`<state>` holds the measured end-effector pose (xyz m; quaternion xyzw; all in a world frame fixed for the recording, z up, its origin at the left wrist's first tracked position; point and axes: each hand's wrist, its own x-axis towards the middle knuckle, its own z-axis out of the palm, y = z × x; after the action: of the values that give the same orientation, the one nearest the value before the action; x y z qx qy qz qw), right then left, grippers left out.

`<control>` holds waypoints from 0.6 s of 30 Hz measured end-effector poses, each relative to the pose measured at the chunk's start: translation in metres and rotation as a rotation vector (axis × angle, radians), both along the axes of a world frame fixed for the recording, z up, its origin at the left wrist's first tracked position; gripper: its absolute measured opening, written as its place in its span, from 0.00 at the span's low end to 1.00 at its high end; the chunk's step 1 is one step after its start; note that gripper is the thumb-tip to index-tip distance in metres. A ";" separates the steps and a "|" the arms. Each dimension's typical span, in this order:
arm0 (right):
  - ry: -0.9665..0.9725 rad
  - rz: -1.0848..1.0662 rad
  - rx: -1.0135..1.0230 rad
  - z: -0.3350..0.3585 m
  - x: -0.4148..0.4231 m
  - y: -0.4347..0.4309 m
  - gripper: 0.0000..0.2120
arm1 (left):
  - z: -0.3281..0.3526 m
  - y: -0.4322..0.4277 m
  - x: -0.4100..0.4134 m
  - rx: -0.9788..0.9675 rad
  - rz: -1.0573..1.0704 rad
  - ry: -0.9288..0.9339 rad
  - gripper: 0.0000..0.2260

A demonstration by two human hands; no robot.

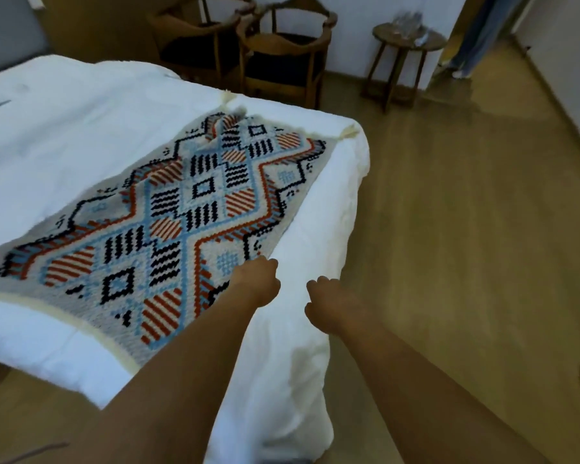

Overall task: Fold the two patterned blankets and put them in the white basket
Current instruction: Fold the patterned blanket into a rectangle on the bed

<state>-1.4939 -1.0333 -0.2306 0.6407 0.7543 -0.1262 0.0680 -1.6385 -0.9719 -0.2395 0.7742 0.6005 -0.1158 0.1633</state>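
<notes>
Patterned blanket [181, 209] lies spread flat, pattern side up, on the white bed [81, 128], near the bed's right side. Its long axis runs from near left to far right, and the far short end, tasselled at both corners, points toward two wooden chairs [283, 41] by the far wall. We see the left hand [257, 279] at the blanket's right long edge, fingers curled under; whether they grip the fabric we cannot tell. The right hand [329, 304] hovers just to its right above the bed's side, fingers loosely curled, holding nothing. Wooden floor [449, 229] fills the right of the scene.
</notes>
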 end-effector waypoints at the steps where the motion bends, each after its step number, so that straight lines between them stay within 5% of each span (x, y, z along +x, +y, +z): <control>1: 0.003 0.025 0.005 0.001 0.009 0.017 0.11 | 0.000 0.013 0.008 0.003 0.018 -0.006 0.19; 18: 0.091 0.204 -0.058 0.006 0.220 0.297 0.11 | -0.002 0.244 0.201 -0.039 0.209 0.018 0.19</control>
<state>-1.2734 -0.7363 -0.2242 0.5519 0.8139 -0.1694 0.0648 -1.4370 -0.7281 -0.2413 0.7029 0.6770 -0.1168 0.1842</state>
